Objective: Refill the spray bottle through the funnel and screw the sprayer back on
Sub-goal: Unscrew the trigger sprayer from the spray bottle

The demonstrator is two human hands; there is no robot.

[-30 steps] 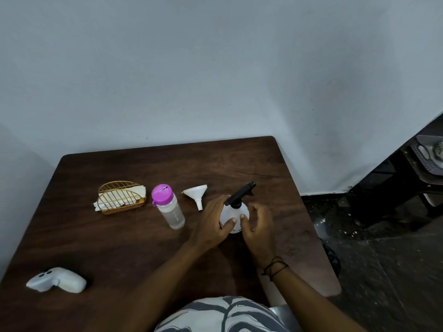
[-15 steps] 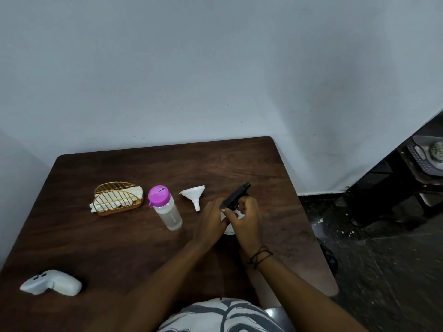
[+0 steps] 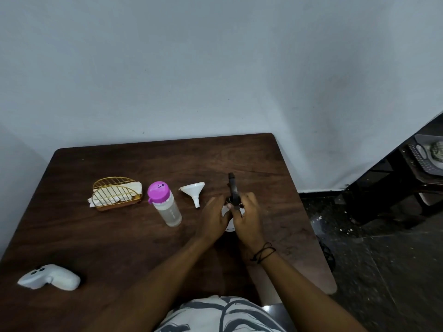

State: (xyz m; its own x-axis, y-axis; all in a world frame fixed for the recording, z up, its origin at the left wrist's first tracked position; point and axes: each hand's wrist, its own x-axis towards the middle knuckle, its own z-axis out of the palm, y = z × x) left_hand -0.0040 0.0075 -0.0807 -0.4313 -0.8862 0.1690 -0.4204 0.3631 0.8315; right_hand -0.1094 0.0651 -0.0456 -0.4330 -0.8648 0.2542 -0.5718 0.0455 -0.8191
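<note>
Head view: I have both forearms reaching in from the bottom edge and meeting over the right half of the dark wooden table (image 3: 119, 236). My left hand (image 3: 213, 218) wraps the left side of the white spray bottle (image 3: 229, 228), fingers curled against its body. My right hand (image 3: 247, 218) sits on top of the bottle, its fingers and thumb closed round the base of the black sprayer (image 3: 233, 188), whose nozzle points away from me toward the wall. The sprayer is on the bottle's neck; I cannot tell how far it is screwed down, since my hands cover the joint. A dark cord bracelet (image 3: 263, 252) circles my right wrist.

The bottle stands upright on the table, mostly hidden between my hands. Just to its left lies one white funnel (image 3: 193, 189), tipped on its side with the spout toward me. Left of that stands one clear bottle with a pink cap (image 3: 165, 203), partly filled with clear liquid. Further left is one gold wire holder (image 3: 116, 194) with white napkins in it. One white controller (image 3: 50, 277) lies near the table's front left corner, well apart from the rest.

There are faint marks on the clear bottle's side and a small dark mark on its cap, but I cannot read either.
</note>
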